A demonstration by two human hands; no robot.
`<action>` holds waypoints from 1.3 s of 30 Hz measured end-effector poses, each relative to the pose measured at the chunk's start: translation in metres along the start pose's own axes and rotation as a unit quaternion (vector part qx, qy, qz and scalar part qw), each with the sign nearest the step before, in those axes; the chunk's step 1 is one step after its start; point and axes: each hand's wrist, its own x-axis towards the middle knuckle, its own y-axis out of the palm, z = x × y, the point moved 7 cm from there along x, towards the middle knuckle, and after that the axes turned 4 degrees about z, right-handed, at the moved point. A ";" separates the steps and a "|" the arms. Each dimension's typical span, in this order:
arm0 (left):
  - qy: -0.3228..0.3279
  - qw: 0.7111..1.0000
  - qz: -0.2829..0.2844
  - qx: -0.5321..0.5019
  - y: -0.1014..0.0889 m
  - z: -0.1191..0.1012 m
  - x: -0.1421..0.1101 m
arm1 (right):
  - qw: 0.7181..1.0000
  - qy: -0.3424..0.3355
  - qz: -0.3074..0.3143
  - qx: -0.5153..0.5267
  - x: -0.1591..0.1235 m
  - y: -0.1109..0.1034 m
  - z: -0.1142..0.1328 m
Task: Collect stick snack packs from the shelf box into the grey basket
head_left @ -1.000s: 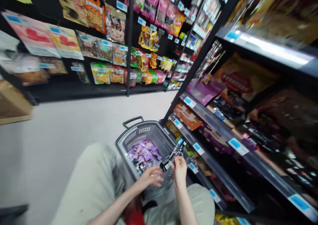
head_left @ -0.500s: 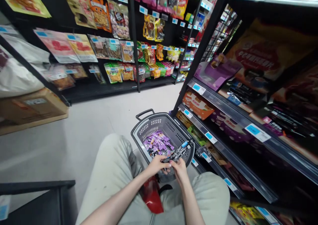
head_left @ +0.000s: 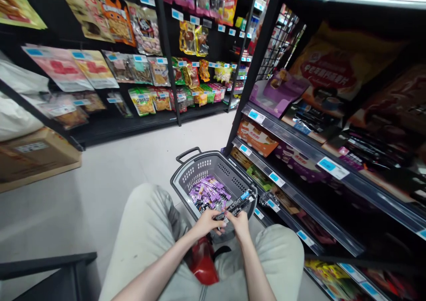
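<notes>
Now the left hand (head_left: pixel 208 222), loosely open beside the dark packets (head_left: pixel 238 205) 1 second ago, pinches their near end alongside the gripping right hand (head_left: pixel 239 224), so 2 hands share the bunch over the near right edge of the basket (head_left: pixel 233 175), purple packets (head_left: pixel 208 192) lying inside.

Open floor (head_left: pixel 146 159) left of the basket (head_left: pixel 214 165) at centre leaves a way in over its upper-left rim, down to the purple packets (head_left: pixel 208 191). The shelf (head_left: pixel 289 134) crowds its right side; the strip (head_left: pixel 242 201), left hand (head_left: pixel 207 222) and right hand (head_left: pixel 238 223) obstruct the lower-right opening.
</notes>
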 end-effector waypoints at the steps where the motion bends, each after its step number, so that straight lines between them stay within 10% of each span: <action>1: 0.000 1.000 0.000 -0.001 0.001 -0.001 0.000 | 1.000 0.000 -0.007 -0.006 0.000 -0.002 0.000; 17: -0.037 0.998 0.023 0.035 0.008 0.007 -0.003 | 0.946 -0.030 -0.244 0.212 0.002 -0.076 0.008; 39: -0.111 0.973 0.026 -0.198 0.003 0.017 -0.002 | 0.959 -0.053 -0.219 0.169 0.007 -0.097 0.007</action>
